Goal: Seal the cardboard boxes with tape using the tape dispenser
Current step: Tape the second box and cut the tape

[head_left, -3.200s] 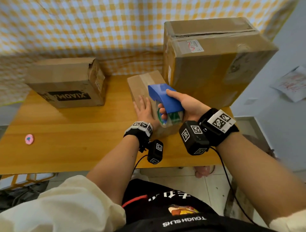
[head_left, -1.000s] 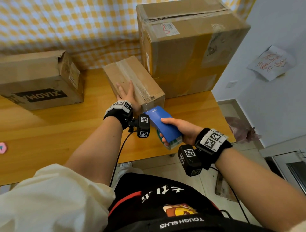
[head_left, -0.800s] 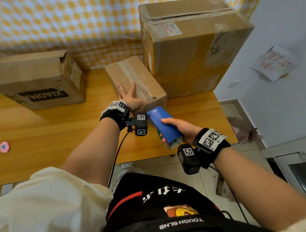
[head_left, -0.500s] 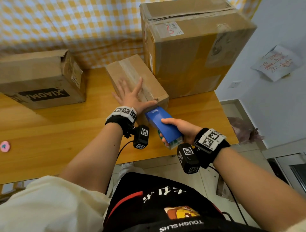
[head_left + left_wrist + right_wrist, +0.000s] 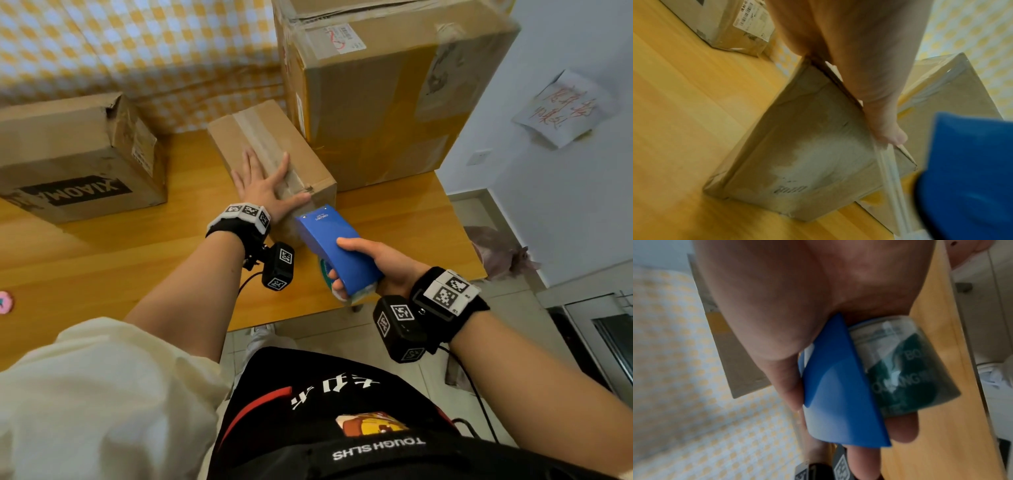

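A small cardboard box (image 5: 270, 144) with a clear tape strip down its top lies on the wooden table (image 5: 102, 260). My left hand (image 5: 263, 186) lies flat on its near end, fingers spread, thumb along the front top edge. In the left wrist view the thumb (image 5: 888, 129) presses the box (image 5: 807, 154) at the corner where a tape strand (image 5: 890, 178) runs down. My right hand (image 5: 370, 265) grips the blue tape dispenser (image 5: 334, 246) just in front of the box's near face. The right wrist view shows the dispenser (image 5: 838, 402) and its green-printed roll (image 5: 906, 374).
A large taped box (image 5: 383, 85) stands right behind the small one. A box printed XIAOMI (image 5: 75, 157) sits at the left. A pink round thing (image 5: 5, 303) lies at the table's left edge. A checked cloth (image 5: 144, 44) hangs behind. The table's front edge is near the dispenser.
My left hand moved from the box's left side onto its top and now lies spread flat there. The dispenser drew back off the box top to just in front of it.
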